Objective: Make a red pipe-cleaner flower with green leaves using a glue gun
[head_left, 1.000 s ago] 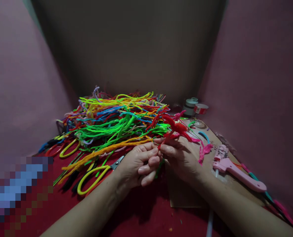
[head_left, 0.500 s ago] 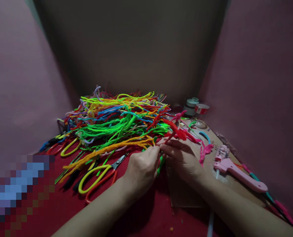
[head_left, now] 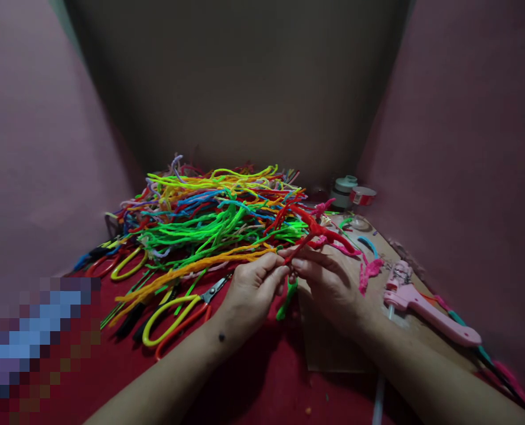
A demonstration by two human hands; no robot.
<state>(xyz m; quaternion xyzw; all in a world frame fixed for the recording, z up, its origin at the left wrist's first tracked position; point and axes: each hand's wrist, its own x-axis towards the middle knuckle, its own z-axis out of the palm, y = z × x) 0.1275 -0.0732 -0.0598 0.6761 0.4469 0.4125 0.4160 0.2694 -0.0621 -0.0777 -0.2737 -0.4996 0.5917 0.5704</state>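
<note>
My left hand [head_left: 253,292] and my right hand [head_left: 328,280] meet at the middle of the view, fingers pinched together on the stem of a red pipe-cleaner flower [head_left: 313,227]. The red flower sticks up and to the right from the fingertips. A green pipe-cleaner piece [head_left: 287,298] hangs down between the two hands. Just behind the hands lies a big heap of coloured pipe cleaners [head_left: 209,221], green, yellow, orange, blue and red.
Yellow-handled scissors [head_left: 173,313] lie left of my left hand on the red cloth. A pink glue gun [head_left: 426,310] rests at the right on a brown cardboard sheet [head_left: 333,348]. Tape rolls [head_left: 353,193] stand at the back right. Pink walls close in on both sides.
My left hand turned from palm-up with loose fingers to a pinch on the stem beside my right hand. The red flower tilted a little lower and to the right.
</note>
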